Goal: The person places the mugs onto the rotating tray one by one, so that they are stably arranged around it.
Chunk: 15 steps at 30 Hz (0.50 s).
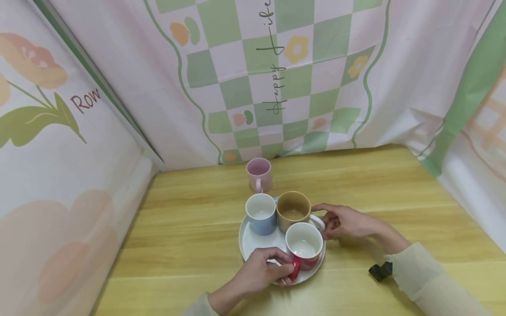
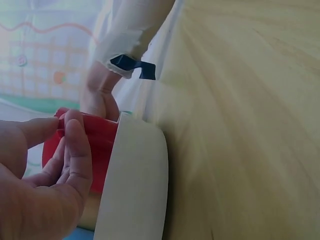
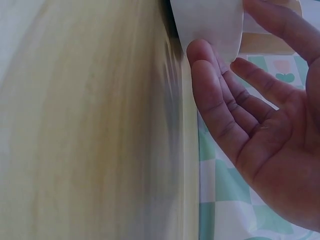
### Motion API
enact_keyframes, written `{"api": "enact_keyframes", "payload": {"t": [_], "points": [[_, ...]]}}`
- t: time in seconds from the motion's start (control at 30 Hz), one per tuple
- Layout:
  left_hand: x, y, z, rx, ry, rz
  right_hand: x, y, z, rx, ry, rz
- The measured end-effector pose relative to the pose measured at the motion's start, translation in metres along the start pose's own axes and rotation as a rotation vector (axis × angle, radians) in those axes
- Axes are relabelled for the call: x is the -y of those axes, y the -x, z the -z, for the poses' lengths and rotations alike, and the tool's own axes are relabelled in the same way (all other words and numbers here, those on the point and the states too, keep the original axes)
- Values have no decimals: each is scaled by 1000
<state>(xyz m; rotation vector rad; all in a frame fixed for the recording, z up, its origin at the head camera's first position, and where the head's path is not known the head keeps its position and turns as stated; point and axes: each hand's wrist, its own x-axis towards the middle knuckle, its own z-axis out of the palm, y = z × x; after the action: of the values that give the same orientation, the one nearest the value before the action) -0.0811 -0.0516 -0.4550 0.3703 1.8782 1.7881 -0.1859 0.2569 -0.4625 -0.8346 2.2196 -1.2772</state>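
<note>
A round white tray holds a red mug with a white inside, a light blue mug and a tan mug with a white handle. At the tray's near side, my left hand pinches the red mug's handle between thumb and fingers. My right hand is at the tray's right side, beside the tan mug's handle. In the right wrist view its fingers are fairly straight, fingertips right at the tray's side wall.
A pink mug stands behind the tray on the wooden table. Printed cloth hangs along the table's back edge, with more cloth at the left and right. A black device sits by the right sleeve.
</note>
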Motion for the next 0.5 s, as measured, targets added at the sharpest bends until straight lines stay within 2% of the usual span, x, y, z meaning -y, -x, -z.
{"api": "enact_keyframes", "payload": {"t": [0.23, 0.5], "points": [[7, -4, -6, -13, 26, 14, -1, -1, 0, 15, -40, -20], [6, -3, -9, -26, 56, 2, 0, -1, 2, 14, -36, -20]]}}
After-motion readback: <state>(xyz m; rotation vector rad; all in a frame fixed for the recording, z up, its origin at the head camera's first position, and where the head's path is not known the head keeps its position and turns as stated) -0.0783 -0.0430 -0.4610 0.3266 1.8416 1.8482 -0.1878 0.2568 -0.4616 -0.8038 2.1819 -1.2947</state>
